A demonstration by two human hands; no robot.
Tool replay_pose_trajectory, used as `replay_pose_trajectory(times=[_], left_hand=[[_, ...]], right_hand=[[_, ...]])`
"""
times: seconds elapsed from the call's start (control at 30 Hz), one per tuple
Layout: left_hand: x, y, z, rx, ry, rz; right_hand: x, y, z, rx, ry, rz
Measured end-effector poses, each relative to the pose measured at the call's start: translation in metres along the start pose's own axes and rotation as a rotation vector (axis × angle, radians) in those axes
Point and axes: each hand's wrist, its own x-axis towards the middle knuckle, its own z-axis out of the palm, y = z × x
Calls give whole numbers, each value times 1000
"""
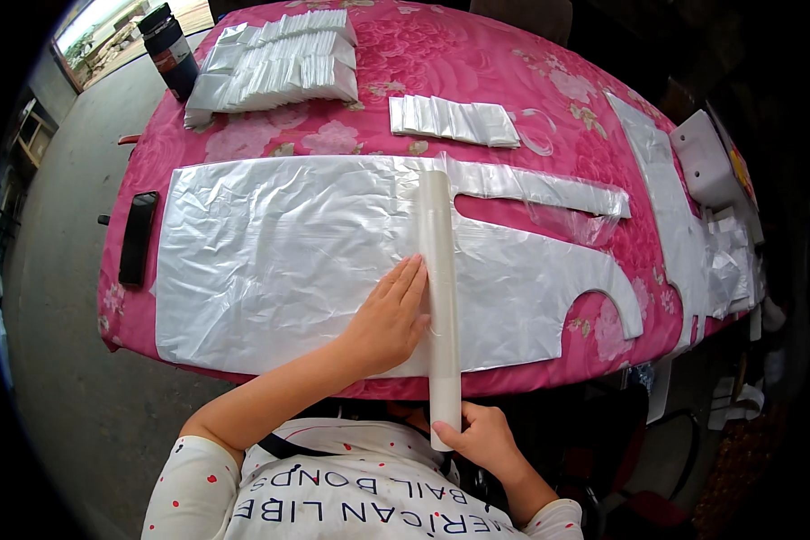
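Note:
A long pale tube lies across a flat white plastic apron, its near end past the table edge. My right hand is closed round that near end, thumb on top. My left hand rests open on the plastic, fingers straight and together. Its fingertips and thumb meet the tube's left side. The apron's body spreads to the left of the tube. To the right, its cut-out top shows a long strap with thin clear film beside it and a curved neck opening.
Folded white plastic packets are stacked at the far left beside a dark bottle. A smaller row of packets lies behind the apron. A black phone sits at the left edge. More plastic sheets and a white container are at right.

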Motion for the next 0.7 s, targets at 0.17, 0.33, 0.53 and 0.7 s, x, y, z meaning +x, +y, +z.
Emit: replay_pose_trajectory(times=[0.17, 0.33, 0.53, 0.7], left_hand=[[2, -5, 18, 216, -35, 8], [2, -4, 18, 328, -57, -10], [2, -2, 18, 318, -49, -5], [3, -3, 20, 305, -40, 11]], right_hand=[[3, 8, -7, 20, -77, -20], [37, -20, -38, -107, -5, -145], [130, -72, -65, 21, 200, -367], [225, -88, -92, 1038, 66, -376]])
